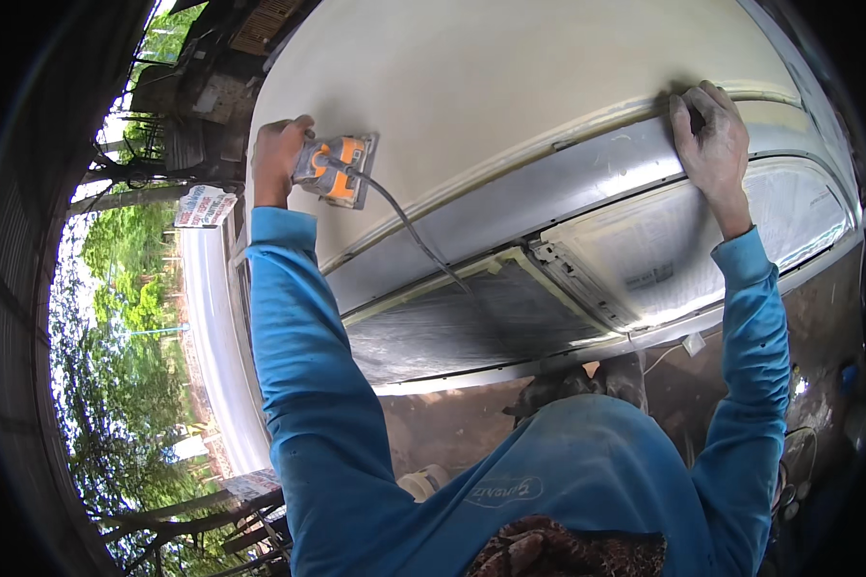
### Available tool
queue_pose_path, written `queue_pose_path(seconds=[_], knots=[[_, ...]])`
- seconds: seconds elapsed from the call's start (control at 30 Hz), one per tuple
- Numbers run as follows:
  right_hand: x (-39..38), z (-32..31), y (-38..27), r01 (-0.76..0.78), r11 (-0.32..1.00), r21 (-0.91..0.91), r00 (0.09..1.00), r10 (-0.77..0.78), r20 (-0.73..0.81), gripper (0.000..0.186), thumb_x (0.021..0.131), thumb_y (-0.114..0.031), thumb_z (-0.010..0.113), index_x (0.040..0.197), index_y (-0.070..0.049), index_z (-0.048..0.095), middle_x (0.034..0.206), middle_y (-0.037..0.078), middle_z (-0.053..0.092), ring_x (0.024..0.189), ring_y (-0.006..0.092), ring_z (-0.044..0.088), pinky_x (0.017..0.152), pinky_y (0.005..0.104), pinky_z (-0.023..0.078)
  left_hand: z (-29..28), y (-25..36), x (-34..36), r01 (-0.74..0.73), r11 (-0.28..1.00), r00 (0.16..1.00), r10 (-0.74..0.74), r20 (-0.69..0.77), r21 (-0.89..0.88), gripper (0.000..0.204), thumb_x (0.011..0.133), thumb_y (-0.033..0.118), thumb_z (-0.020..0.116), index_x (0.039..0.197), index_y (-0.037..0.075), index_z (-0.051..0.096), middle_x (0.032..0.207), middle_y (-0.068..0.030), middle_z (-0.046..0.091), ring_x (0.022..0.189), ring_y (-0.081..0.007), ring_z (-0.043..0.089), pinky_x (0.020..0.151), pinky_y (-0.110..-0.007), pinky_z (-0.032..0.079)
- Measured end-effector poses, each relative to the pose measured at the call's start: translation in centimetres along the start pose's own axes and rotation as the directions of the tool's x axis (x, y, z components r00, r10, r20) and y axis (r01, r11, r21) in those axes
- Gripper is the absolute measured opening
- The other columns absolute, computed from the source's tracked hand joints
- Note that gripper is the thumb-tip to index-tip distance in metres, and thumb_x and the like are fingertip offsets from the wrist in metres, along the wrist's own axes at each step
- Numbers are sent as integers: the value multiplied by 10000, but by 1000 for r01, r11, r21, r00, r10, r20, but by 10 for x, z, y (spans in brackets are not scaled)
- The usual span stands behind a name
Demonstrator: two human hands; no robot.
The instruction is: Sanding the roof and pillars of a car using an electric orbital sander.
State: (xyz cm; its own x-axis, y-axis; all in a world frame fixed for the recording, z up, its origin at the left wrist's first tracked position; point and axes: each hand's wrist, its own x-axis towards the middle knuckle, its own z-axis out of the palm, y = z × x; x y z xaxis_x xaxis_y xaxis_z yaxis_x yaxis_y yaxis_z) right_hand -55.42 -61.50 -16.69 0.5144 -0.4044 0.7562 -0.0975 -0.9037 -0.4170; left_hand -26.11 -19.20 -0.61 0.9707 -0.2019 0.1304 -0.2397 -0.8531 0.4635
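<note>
My left hand (281, 154) is closed around the body of an orange and grey power sander (335, 171), whose square pad sits on the pale cream roof (510, 67) of a vehicle. A grey cord (399, 207) runs from the sander down across the side of the vehicle. At the roof's right edge, my right hand (712, 135) leans on the raised roof seam (601, 120). Its fingers are bent and the thumb stands apart from them, with no tool in it. Dust coats this hand.
Below the seam run a bare grey metal strip (568, 192) and side windows covered with film, a dark one (433, 332) and a whitish one (664, 250). A sign (205, 206), a road (216, 337) and trees (125, 260) lie to the left. Brown ground (433, 428) shows below.
</note>
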Motion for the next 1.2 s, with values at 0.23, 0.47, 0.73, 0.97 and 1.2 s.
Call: queue_pose_path(seconds=[0.23, 0.47, 0.73, 0.97, 1.2], knots=[[0, -4, 1, -82, 996, 30, 993, 79, 86, 242, 924, -255, 650, 868, -26, 704, 887, 121, 650, 868, 340, 640, 778, 426, 525, 83, 167, -17, -568, 819, 822, 570, -6, 86, 375, 812, 275, 738, 1017, -39, 739, 945, -159, 724, 792, -270, 705, 800, -318, 549], [-2, -6, 5, -84, 996, 21, 990, 81, 113, 259, 915, -257, 641, 926, -18, 741, 944, 128, 684, 893, 348, 648, 814, 423, 541, 102, 240, -37, -862, 503, 467, 838, 282, -68, 400, 797, 306, 747, 1048, 10, 649, 982, -208, 700, 970, -387, 686, 847, -479, 556], [-2, -6, 4, -74, 996, 50, 994, 69, 80, 243, 916, -258, 642, 910, -36, 738, 927, 119, 674, 881, 337, 646, 803, 420, 535, 58, 138, -56, -647, 720, 762, 596, 252, 253, 649, 727, 194, 856, 1316, 63, 618, 1218, -203, 661, 1104, -339, 667, 977, -400, 525], [1, -5, 0, -130, 991, 38, 986, 125, 113, 234, 911, -257, 653, 856, -38, 714, 873, 110, 654, 853, 334, 638, 782, 418, 527, -15, -30, -65, -268, 963, 956, 267, 121, -6, 606, 723, 81, 876, 1272, 43, 622, 1093, -139, 662, 979, -220, 681, 845, -355, 568], [1, -4, -1, -60, 998, 17, 996, 59, 59, 226, 898, -259, 668, 864, -41, 716, 906, 106, 666, 868, 335, 640, 799, 423, 532, -26, -48, -76, -200, 980, 970, 200, 135, -9, 536, 795, -71, 809, 1260, 44, 569, 1022, -73, 669, 904, -141, 667, 755, -296, 577]])
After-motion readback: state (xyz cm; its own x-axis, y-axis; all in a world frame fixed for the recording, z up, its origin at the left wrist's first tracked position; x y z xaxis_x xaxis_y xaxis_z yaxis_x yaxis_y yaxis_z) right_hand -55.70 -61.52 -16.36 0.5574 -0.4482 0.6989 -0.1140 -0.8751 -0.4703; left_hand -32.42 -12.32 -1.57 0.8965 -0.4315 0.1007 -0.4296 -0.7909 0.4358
